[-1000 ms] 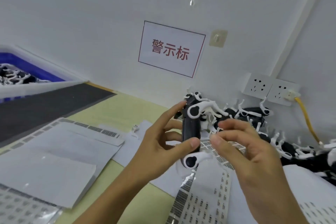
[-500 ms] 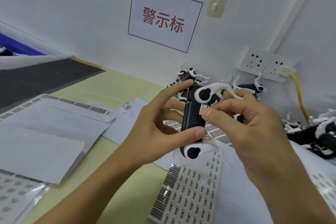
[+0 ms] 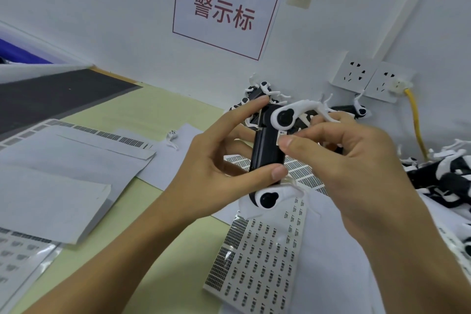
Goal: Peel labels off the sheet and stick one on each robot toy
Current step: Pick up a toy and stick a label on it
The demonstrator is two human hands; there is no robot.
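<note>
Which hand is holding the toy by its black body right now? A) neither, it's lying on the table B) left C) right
B: the left hand clamps the toy between thumb and fingers, while the right hand brings a small label to its side.

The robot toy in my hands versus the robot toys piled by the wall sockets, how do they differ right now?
The held robot toy is gripped by the left hand and stands upright; the piled robot toys lie loose on the table, tangled at mixed angles. The right hand pinches a small label against the held toy's black body; no label is discernible on the piled ones. Both have black bodies with white legs.
</note>
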